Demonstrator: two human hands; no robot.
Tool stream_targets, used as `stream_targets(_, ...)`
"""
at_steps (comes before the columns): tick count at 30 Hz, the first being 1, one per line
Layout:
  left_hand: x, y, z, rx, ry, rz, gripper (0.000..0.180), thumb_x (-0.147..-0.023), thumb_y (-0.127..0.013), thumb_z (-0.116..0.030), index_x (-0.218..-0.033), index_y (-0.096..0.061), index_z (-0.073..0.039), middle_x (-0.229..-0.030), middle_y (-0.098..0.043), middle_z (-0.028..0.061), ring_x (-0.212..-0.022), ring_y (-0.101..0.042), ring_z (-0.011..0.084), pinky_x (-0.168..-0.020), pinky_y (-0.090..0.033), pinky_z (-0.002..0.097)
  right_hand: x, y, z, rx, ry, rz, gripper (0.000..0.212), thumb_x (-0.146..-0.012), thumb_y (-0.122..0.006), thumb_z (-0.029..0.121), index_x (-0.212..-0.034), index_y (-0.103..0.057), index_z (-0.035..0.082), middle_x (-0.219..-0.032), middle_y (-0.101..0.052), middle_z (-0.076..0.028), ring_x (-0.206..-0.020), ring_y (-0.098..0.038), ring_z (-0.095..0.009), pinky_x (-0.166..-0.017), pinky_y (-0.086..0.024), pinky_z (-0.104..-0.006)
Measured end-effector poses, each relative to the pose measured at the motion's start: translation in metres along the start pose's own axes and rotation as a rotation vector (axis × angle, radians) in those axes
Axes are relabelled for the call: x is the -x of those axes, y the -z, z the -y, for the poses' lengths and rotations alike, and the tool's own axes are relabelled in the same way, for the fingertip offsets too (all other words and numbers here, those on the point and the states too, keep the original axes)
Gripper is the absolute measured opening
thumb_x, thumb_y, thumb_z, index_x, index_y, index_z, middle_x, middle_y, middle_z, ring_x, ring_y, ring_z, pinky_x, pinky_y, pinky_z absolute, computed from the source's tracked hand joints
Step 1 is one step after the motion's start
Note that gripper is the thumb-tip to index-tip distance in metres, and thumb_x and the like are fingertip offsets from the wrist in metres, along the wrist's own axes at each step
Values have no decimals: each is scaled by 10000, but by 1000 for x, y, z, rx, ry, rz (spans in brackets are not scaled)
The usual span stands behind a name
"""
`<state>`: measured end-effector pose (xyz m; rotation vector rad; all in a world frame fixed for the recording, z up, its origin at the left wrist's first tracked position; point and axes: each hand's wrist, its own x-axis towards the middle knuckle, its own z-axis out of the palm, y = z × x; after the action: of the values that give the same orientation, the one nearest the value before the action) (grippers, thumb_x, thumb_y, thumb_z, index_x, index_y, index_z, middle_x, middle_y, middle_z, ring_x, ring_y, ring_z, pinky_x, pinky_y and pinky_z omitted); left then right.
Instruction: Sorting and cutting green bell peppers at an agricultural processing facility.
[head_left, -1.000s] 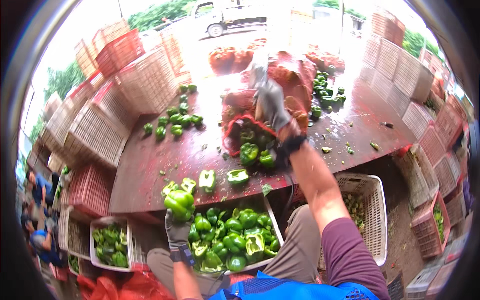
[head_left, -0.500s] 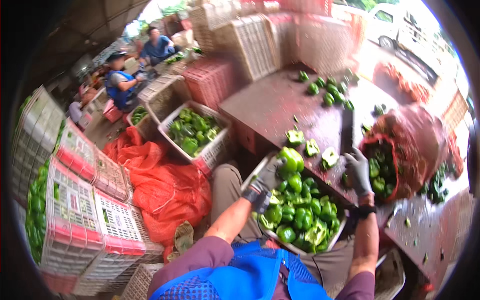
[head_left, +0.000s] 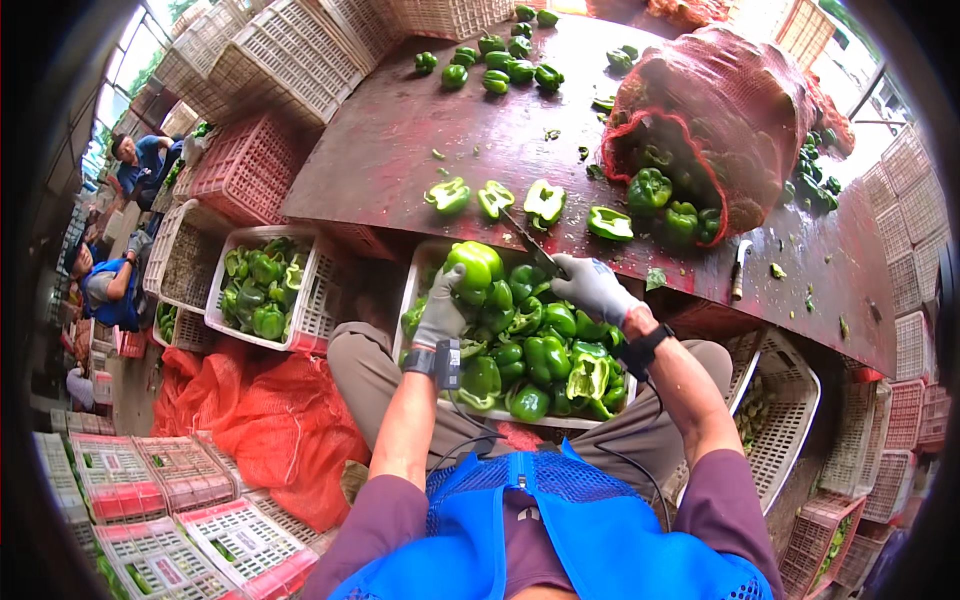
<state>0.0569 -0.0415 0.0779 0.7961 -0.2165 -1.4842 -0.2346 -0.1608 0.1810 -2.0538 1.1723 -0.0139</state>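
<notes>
In my gloved left hand [head_left: 438, 312] is a whole green bell pepper [head_left: 478, 264], held above a white crate [head_left: 411, 285] between my legs. Cut and whole green peppers [head_left: 545, 358] fill that crate. My gloved right hand [head_left: 590, 284] is closed on the handle of a knife [head_left: 524, 234]. Its dark blade slants up and left over the table edge, apart from the held pepper, with the tip by a cut piece. Several cut pepper pieces [head_left: 545, 203] lie along the table's near edge, pale insides showing.
A red mesh sack [head_left: 715, 120] of peppers lies open on the dark table [head_left: 370, 150]. Another knife [head_left: 740, 268] rests near the table edge. Whole peppers [head_left: 495, 80] sit farther back. Left are a pepper crate [head_left: 318, 290], red netting [head_left: 290, 430] and two people [head_left: 105, 285].
The view has turned right. My right hand has brought the knife from pointing away over the table to slanting left near the crate. My left hand still holds the pepper.
</notes>
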Motion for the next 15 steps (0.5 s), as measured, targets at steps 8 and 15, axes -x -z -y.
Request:
stream_targets(8, -91, -11, -21, -209, -76, 87, 483, -1078, -790, -289, -1492, -680, -66, -1315, -767, 108, -1178, -778, 249, -994, -678, 437, -120, 14, -38, -118, 68, 2, 494, -980, -719, 328, -1407, -779, 87, -1179, -848, -238, -1092, -830, -409, -972, -626, -515)
stream_targets(15, -199, 0, -34, -575, -305, -250, 569, -1065, -894, -282, -1513, -693, 5, -1356, -789, 85, -1173, -734, 172, -1070, -592, 355, -136, 27, -30, -215, -51, -119, 539, -1001, -717, 302, -1480, -739, 59, -1145, -851, -236, -1027, -835, -357, -954, -628, -474)
